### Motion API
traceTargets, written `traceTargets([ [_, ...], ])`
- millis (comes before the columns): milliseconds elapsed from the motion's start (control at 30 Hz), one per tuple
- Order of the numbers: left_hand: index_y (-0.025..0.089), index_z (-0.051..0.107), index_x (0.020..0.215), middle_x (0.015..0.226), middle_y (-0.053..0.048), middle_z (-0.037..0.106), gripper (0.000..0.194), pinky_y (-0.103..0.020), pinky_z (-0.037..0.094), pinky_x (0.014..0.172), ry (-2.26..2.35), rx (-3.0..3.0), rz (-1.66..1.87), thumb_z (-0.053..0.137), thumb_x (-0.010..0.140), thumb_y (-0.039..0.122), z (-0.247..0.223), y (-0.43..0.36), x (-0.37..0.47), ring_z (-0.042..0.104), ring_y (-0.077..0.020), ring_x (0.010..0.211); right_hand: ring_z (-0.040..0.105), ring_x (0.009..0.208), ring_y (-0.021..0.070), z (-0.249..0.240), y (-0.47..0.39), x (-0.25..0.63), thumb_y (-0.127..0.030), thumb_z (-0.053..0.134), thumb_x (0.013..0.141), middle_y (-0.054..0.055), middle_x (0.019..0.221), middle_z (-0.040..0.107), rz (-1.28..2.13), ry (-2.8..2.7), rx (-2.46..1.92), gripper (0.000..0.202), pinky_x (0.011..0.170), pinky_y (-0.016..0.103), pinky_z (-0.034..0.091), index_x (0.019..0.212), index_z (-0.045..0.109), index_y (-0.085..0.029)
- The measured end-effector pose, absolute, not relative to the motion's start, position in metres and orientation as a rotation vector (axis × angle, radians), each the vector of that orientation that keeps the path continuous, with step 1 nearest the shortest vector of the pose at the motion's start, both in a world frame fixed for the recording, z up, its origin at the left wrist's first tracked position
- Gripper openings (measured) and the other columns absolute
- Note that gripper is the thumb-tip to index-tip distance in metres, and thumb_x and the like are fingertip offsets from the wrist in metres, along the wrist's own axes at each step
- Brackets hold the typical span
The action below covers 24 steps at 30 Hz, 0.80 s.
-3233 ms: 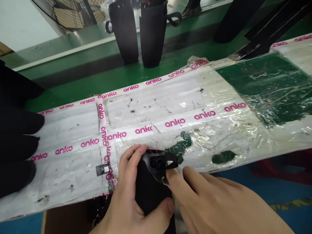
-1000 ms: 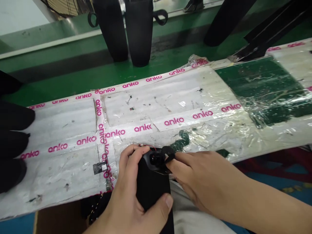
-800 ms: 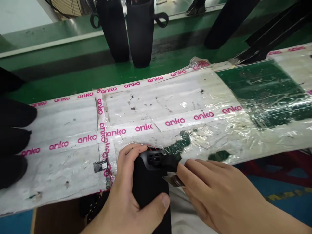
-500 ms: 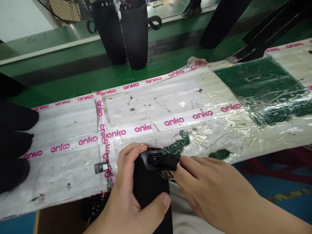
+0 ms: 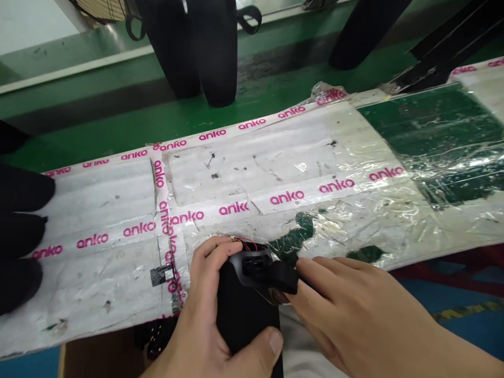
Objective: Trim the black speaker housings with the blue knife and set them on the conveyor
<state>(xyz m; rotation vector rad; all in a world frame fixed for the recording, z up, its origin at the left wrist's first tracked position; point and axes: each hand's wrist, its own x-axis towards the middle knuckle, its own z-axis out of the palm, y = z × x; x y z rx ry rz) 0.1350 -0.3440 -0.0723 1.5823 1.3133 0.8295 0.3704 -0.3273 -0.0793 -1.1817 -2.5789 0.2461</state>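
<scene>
My left hand (image 5: 220, 310) wraps round a black fabric-covered cylinder (image 5: 246, 320), which looks like a portable speaker body. It tilts up in front of me at the bench's near edge. A slotted plastic panel (image 5: 255, 265) is set near its upper end, where thin red wires (image 5: 249, 243) stick out by my left fingertips. From that panel a black strap loop (image 5: 284, 278) reaches to the right. My right hand (image 5: 342, 299) is closed on the strap's outer end, its fingertips partly hidden. Something shiny shows under the strap, too hidden to name.
Two similar black cylinders with strap loops (image 5: 216, 58) stand on the green conveyor (image 5: 110, 123) beyond the bench. More dark cylinders (image 5: 23, 236) lie at left. Pink-lettered tape and plastic cover the bench top (image 5: 232, 170). A small black label (image 5: 160, 275) lies there. Below is a cardboard box (image 5: 98, 352).
The strap has shifted slightly right and down with my right hand, and its loop shows wider. More red wire is visible at the cylinder's end. My left hand keeps its hold. The view has shifted a little.
</scene>
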Motion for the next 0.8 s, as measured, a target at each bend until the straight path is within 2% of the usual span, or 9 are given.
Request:
traceTargets([
  [233,0.041,0.041,0.158,0.156,-0.008,0.042,0.086,-0.052,0.048,0.124,1.313,1.641,0.795,0.075,0.083,0.016,-0.071,-0.345,0.135,0.05,-0.0341,0.148,0.061,0.056,0.0219,-0.065,-0.324,0.366,-0.011,0.063,0.058,-0.002,0.08,0.065,0.147,-2.692,-1.238,0.062,0.055,0.037,0.035,0.117,0.053,-0.027],
  [367,0.041,0.044,0.157,0.155,-0.007,0.044,0.08,-0.051,0.05,0.123,1.349,1.624,0.824,0.071,0.085,0.018,-0.069,-0.345,0.138,0.053,-0.0328,0.145,0.059,0.049,0.0224,-0.06,-0.317,0.366,-0.01,0.064,0.053,-0.003,0.075,0.063,0.297,-2.737,-1.23,0.064,0.047,0.036,0.024,0.114,0.052,-0.027],
  [467,0.042,0.045,0.155,0.156,-0.006,0.046,0.077,-0.055,0.048,0.124,1.362,1.601,0.815,0.073,0.087,0.019,-0.069,-0.347,0.138,0.052,-0.0346,0.148,0.055,0.048,0.0212,-0.06,-0.309,0.374,-0.01,0.062,0.065,-0.004,0.074,0.061,0.427,-2.741,-1.109,0.054,0.048,0.038,0.019,0.115,0.052,-0.027],
  [533,0.043,0.044,0.158,0.163,-0.006,0.043,0.076,-0.059,0.045,0.126,1.38,1.566,0.796,0.076,0.091,0.025,-0.07,-0.35,0.134,0.046,-0.0381,0.155,0.058,0.053,0.0216,-0.061,-0.307,0.382,-0.009,0.056,0.08,-0.002,0.081,0.065,0.38,-2.698,-1.094,0.047,0.049,0.039,0.024,0.124,0.052,-0.024],
  [633,0.048,0.043,0.161,0.174,-0.003,0.037,0.074,-0.066,0.034,0.132,1.408,1.483,0.783,0.078,0.096,0.044,-0.071,-0.355,0.126,0.032,-0.0421,0.165,0.062,0.059,0.0202,-0.065,-0.309,0.388,-0.008,0.042,0.101,0.002,0.087,0.07,0.251,-2.576,-1.183,0.038,0.052,0.038,0.034,0.137,0.048,-0.016],
  [700,0.049,0.044,0.161,0.177,-0.002,0.036,0.074,-0.068,0.026,0.135,1.418,1.417,0.785,0.078,0.096,0.056,-0.071,-0.357,0.122,0.027,-0.0428,0.168,0.061,0.059,0.0195,-0.069,-0.315,0.387,-0.008,0.04,0.105,0.003,0.088,0.071,0.228,-2.547,-1.186,0.033,0.054,0.037,0.037,0.136,0.048,-0.014],
  [800,0.046,0.045,0.162,0.179,-0.004,0.035,0.077,-0.068,0.024,0.136,1.417,1.363,0.783,0.078,0.095,0.061,-0.07,-0.357,0.119,0.025,-0.0428,0.169,0.06,0.062,0.0218,-0.076,-0.325,0.379,-0.006,0.042,0.099,0.002,0.088,0.068,0.248,-2.559,-1.166,0.035,0.058,0.038,0.038,0.131,0.052,-0.017],
])
